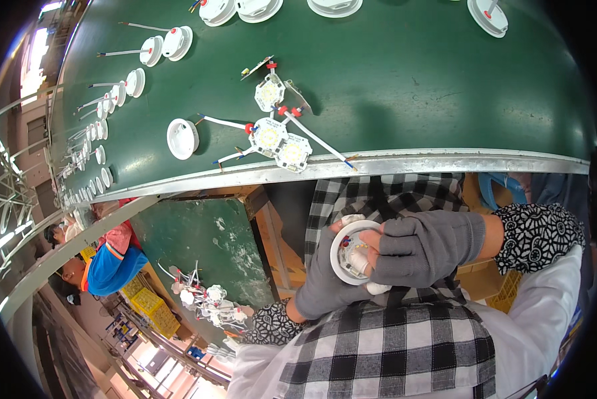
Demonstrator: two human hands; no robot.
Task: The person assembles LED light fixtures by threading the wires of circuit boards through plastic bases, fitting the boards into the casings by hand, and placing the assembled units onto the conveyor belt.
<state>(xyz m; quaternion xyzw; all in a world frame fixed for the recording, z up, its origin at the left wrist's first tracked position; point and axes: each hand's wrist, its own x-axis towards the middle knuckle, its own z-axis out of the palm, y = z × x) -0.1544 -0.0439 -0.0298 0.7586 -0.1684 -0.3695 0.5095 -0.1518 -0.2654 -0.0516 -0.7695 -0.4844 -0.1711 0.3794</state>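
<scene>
Cradling a round white plastic housing (343, 258) in front of a black-and-white checked cloth apron (385, 346), the left hand (326, 280), in a grey fingerless knit glove, is closed around its underside and rim. The right hand (423, 249), gloved alike, is curled over the open face with its fingertips inside; whether they pinch a part, I cannot tell. Pale fittings and small red and blue bits show within, so this piece looks part-way through assembly, its face not yet covered.

To the left, a lower green tabletop (228, 243) bears a tangled pile of white cabled parts (205, 299), apparently stock awaiting use.

Beyond the metal edge (405, 161) of the green workbench (411, 93), octagonal white circuit boards (270, 137) with yellowish dots and red-collared white cables lie loose, seemingly unfitted. Fine marks on them are too small to read, and I make out no brand or label. Beside them sits a separate round white plastic cup (183, 139).

Farther off, round white lamp units with grey-white cables (177, 43) stand along the bench, looking further along. In the distance are a co-worker in a blue top (115, 271) and yellow plastic crates (155, 311).
</scene>
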